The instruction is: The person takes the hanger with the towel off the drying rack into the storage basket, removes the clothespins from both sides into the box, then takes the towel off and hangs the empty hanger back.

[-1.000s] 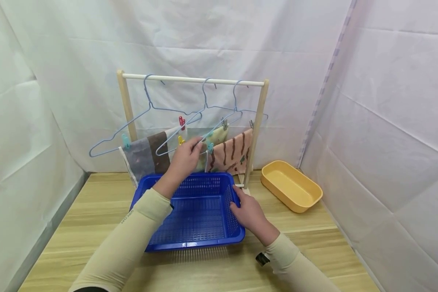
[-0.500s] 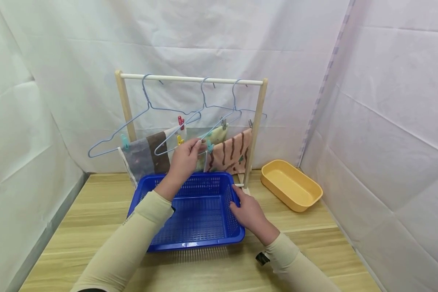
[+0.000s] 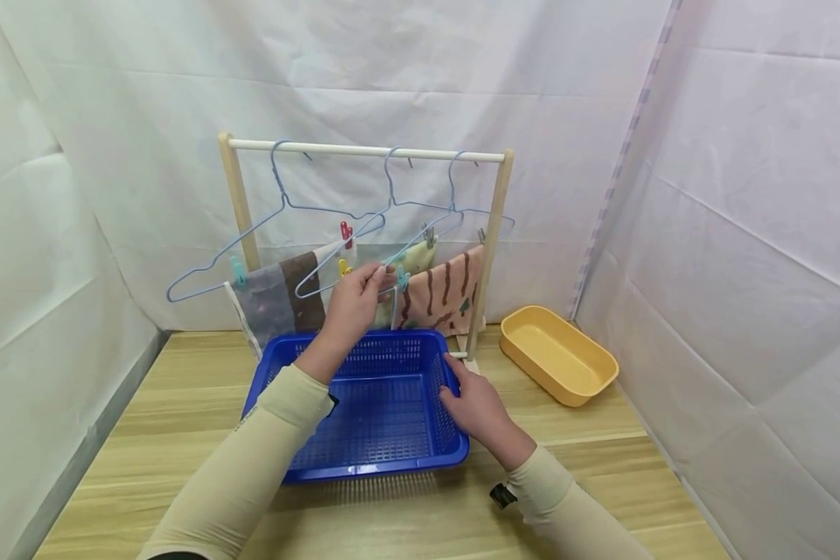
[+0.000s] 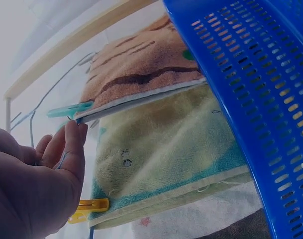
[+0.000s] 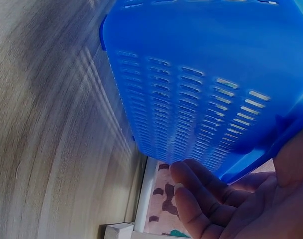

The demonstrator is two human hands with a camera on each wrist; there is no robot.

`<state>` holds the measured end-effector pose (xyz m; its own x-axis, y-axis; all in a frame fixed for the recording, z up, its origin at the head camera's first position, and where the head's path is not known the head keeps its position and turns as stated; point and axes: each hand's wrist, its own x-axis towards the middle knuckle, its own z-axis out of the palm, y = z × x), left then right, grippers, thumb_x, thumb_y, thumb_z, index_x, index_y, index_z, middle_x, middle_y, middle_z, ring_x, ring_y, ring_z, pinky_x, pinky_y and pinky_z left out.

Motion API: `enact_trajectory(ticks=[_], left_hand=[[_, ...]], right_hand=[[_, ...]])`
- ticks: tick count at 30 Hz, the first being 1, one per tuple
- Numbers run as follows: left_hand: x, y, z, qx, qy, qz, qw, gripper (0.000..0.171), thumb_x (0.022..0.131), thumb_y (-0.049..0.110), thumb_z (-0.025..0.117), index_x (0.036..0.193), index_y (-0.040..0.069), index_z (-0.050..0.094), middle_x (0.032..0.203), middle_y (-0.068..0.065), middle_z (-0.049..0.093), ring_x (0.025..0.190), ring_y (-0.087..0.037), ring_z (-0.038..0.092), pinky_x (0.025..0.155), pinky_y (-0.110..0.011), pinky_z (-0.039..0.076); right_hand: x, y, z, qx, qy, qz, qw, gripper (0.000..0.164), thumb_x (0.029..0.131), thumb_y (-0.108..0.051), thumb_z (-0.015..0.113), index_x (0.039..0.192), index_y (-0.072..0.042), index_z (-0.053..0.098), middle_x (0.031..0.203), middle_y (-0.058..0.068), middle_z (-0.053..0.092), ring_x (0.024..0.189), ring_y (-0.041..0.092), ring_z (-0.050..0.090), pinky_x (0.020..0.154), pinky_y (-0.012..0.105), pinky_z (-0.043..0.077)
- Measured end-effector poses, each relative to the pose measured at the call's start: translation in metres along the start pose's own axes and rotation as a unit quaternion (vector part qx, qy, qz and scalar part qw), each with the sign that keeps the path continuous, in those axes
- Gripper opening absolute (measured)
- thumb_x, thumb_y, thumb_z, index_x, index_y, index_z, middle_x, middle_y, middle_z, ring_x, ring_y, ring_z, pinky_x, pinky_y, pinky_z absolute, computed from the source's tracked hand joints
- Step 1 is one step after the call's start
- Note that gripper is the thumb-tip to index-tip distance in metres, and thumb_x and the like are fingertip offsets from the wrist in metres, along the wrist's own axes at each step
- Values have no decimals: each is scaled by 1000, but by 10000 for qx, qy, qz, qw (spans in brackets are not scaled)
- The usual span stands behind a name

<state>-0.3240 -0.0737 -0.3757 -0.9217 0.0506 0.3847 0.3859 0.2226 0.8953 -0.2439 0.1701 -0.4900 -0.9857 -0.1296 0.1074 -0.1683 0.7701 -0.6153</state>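
My left hand (image 3: pixel 352 307) pinches the lower left corner of the rightmost blue wire hanger (image 3: pixel 425 235), between thumb and fingers. A teal clip (image 4: pixel 69 109) just beyond the fingertips fastens a pink towel with brown stripes (image 3: pixel 442 292) to that hanger. Behind it a pale green towel (image 4: pixel 156 144) hangs from the middle hanger, with a yellow clip (image 4: pixel 91 206) at its corner. My right hand (image 3: pixel 481 400) grips the right rim of a blue plastic basket (image 3: pixel 357 470), thumb inside and fingers along the outer wall. The basket is tilted, its near side raised off the table.
A wooden rack (image 3: pixel 364 149) carries the hangers on its white bar. On the left hanger is a grey, brown and white towel (image 3: pixel 273 299) with a teal and a red clip (image 3: pixel 346 233). A yellow tray (image 3: pixel 558 356) stands right on the wooden table (image 3: pixel 574 482). White cloth walls enclose it.
The rightmost hanger's hook has shifted slightly to the right along the bar. Both hands keep their holds in almost the same place.
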Motion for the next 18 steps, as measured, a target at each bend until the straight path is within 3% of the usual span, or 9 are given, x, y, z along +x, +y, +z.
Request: enact_trajectory(ticks=[6,18], left_hand=[[0,5,1,-55,25,-60,10000,40,122,30,48,136,3,74,133,-15,78,124,-26,76,100,-39,65],[2,9,-5,-94,126,135,9998,39,121,30,48,126,3,76,129,-13,79,122,-25,76,99,-36,66]], right_hand=[[0,0,-1,-17,11,-37,10000,65,106,-22,69,167,-14,49,143,24,70,129,40,70,103,61,61],[0,0,0,-35,-33,7,10000,65,106,-23,68,168,-16,48,138,23,73,119,38,75,94,59,64]])
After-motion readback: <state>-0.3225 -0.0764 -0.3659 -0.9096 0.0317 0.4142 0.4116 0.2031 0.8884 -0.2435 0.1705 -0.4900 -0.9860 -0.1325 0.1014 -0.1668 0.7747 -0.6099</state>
